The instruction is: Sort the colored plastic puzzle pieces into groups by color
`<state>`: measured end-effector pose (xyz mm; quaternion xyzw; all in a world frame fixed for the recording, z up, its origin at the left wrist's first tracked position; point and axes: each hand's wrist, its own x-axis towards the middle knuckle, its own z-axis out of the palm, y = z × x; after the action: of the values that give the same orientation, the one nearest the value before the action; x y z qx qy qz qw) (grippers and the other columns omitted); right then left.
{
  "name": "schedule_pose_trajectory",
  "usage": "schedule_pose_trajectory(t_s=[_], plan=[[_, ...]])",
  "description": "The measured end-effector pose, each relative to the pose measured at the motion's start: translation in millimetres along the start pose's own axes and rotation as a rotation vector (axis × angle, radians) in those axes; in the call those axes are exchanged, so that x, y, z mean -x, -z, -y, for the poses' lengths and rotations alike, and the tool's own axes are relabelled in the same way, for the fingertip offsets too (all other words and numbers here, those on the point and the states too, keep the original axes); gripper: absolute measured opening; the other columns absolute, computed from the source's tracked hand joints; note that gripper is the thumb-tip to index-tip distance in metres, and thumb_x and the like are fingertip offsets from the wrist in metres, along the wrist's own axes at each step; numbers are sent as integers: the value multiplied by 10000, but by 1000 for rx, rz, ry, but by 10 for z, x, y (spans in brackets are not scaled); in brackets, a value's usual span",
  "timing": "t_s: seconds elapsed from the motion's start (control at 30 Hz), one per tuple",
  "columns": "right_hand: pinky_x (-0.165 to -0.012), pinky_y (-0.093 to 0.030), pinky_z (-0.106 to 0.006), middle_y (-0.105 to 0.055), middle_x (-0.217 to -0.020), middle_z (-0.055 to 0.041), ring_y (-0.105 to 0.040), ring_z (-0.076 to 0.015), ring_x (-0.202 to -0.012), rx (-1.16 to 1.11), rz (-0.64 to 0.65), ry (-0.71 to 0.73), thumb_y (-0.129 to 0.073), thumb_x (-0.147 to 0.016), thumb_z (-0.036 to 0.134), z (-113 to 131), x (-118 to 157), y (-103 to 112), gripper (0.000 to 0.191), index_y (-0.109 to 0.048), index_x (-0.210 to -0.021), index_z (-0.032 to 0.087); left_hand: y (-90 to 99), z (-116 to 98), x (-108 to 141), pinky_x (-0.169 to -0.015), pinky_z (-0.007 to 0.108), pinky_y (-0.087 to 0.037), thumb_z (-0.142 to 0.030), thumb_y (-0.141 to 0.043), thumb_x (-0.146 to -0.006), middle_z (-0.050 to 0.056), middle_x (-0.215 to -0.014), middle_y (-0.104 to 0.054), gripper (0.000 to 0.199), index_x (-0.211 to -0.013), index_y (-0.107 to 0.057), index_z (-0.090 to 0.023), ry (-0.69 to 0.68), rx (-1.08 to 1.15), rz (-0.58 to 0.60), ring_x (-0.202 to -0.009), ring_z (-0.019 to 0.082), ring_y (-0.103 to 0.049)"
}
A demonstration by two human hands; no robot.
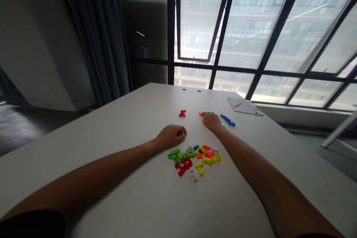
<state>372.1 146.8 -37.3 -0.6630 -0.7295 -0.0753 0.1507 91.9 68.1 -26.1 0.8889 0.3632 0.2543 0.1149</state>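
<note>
My right hand (212,120) reaches far over the table, its fingers drawn together and pressed down at an orange plastic letter (200,114). The fingers partly cover that letter. My left hand (170,136) rests on the tabletop with curled fingers and the thumb close to them. A small pale spot shows inside the curl, too small to name. Nearer to me lies a loose pile of plastic letters, with green letters (174,154), red letters (184,166), yellow letters (211,158) and a white letter (193,175) among them.
Red letters (182,113) lie left of my right hand, and a row of blue letters (227,120) to its right. A notepad (242,105) with pens sits at the far right of the white table (134,119). Windows stand behind it.
</note>
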Motion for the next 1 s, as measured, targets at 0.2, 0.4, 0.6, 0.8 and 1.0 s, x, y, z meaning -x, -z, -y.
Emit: schedule_pose_trajectory(t_s=[0.2,0.4,0.6,0.8,1.0], plan=[[-949,-451,-447,-684,-1210,-199,-619,-335,-1116,-18,-12,-21,-473,-969,198,43,49,-18,489,-470,-1455,146,-2,10,3,-662,240,-454,-301,-586,-898,-1,-846,-724,183,-950,-751,-241,-3,-2,13,-722,152,-627],[-1016,-451,-373,-715,-1196,-136,-635,-264,-1114,-147,-19,147,-500,-939,168,-18,605,103,341,-643,-1248,144,-10,-4,11,-669,249,-450,-307,-591,-905,-1,-889,-720,180,-980,-744,-250,-31,-34,50,-744,153,-637],[-956,-513,-355,-768,-1070,-67,-685,-226,-1016,-457,50,299,-561,-944,299,-131,1221,424,227,-760,-1016,219,-7,-32,23,-656,258,-440,-304,-578,-914,5,-899,-710,188,-991,-741,-253,-50,-68,58,-763,162,-640],[-870,-542,-387,-757,-1107,-71,-678,-255,-1008,-615,277,331,-612,-928,380,63,1346,701,280,-779,-1119,261,9,-43,32,-656,253,-455,-287,-589,-915,4,-904,-697,167,-987,-736,-257,-59,-45,44,-749,159,-631],[-776,-548,-349,-768,-982,-44,-683,-220,-870,-618,356,256,-689,-877,354,180,1304,715,169,-795,-954,247,-10,25,6,-720,243,-494,-109,-576,-860,17,-959,-658,305,-1105,-709,-230,-95,86,-100,-772,133,-616]])
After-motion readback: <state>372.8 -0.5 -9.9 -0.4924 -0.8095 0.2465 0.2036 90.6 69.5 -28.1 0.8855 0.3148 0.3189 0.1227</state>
